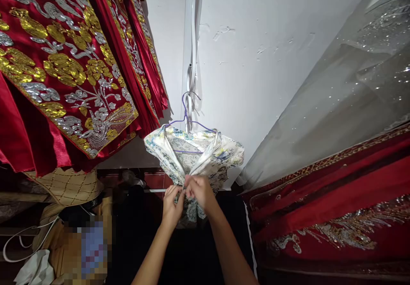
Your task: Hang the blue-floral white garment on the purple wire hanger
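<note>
A white garment (pixel 230 150) with a blue and yellow floral print hangs on a thin purple hanger (pixel 205 127) in front of me. At the bottom of its V-shaped neckline, my left hand (pixel 173 201) pinches the front edge of the cloth. My right hand (pixel 199 192) is right beside it, its fingers curled closed on the same front edge. Fingertips of both hands meet there, so any fastener between them is hidden. Below the hands, greyish-green ruffled cloth (pixel 194 210) hangs down.
Red satin costumes (pixel 67 69) with gold and silver sequins hang at the left. Sheer sparkling white fabric (pixel 320 88) and red embroidered cloth (pixel 333 216) fill the right. A white strap (pixel 193 33) runs down the wall (pixel 256 16) to the hanger. Wooden furniture (pixel 68 238) stands lower left.
</note>
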### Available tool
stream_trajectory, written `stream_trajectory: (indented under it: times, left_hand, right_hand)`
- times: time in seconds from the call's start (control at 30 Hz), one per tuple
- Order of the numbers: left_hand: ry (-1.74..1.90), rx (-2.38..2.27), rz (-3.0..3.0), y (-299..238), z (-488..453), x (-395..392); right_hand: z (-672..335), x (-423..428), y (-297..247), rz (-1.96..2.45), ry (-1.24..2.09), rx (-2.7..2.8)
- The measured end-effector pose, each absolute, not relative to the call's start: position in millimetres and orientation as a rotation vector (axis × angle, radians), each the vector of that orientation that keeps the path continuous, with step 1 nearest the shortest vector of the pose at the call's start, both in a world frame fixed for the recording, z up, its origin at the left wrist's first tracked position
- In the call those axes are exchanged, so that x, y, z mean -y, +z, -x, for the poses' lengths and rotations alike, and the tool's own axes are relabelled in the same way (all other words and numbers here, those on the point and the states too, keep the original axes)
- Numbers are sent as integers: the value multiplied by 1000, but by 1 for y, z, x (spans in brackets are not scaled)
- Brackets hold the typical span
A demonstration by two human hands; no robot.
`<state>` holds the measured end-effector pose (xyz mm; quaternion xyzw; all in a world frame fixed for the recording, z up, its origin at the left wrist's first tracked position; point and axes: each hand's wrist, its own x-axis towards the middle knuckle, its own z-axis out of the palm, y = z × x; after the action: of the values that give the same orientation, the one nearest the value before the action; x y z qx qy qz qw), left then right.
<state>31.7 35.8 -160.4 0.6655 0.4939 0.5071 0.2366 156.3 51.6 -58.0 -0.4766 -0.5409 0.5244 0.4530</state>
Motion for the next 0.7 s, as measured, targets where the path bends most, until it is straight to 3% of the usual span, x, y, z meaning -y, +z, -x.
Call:
stream_trajectory:
  times: [0.17,0.3,0.4,0.53,0.7]
  left_hand:
    - [1324,-1383,-1871,-172,-37,-47]
    - [1065,-1256,-2030,-149,-31,-58]
    - [1066,-1155,-2066,-100,-18,-66]
    - [1568,-1175,-2003,-14,-5,-82]
    - [1540,-1053,-2407,53,-2,-97]
  right_hand:
    - [-154,-93,28,1080,1159,1278]
    - [-151,-96,51,972,1131,1217]
    - [-154,-83,47,957,1183,1267]
    - [-157,-73,48,1015,1156,1324]
    - [-155,-81,45,1021,1033,1417]
